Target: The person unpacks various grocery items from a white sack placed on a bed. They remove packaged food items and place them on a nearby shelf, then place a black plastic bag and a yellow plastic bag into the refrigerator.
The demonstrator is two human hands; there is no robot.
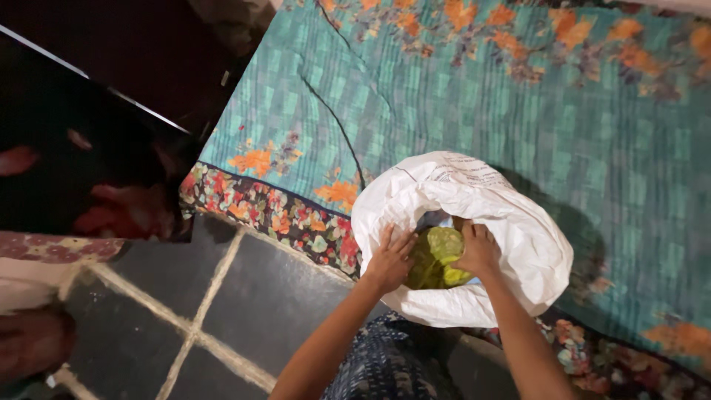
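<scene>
A white woven sack (pixel 511 222) lies open on a teal quilt (pixel 474 104). Inside its mouth sits a round green, leafy bundle (pixel 438 255). My left hand (pixel 389 259) presses flat against the bundle's left side, over the sack's rim. My right hand (pixel 478 248) rests on the bundle's right top, fingers curled over it. Both forearms reach in from the bottom of the frame.
The quilt has orange flower print and a dark floral border (pixel 274 211) along its near edge. Dark stone floor tiles (pixel 252 296) with pale joints lie at the lower left. A dark glossy panel (pixel 81 163) stands at the left. My patterned blue clothing (pixel 385 359) shows at the bottom.
</scene>
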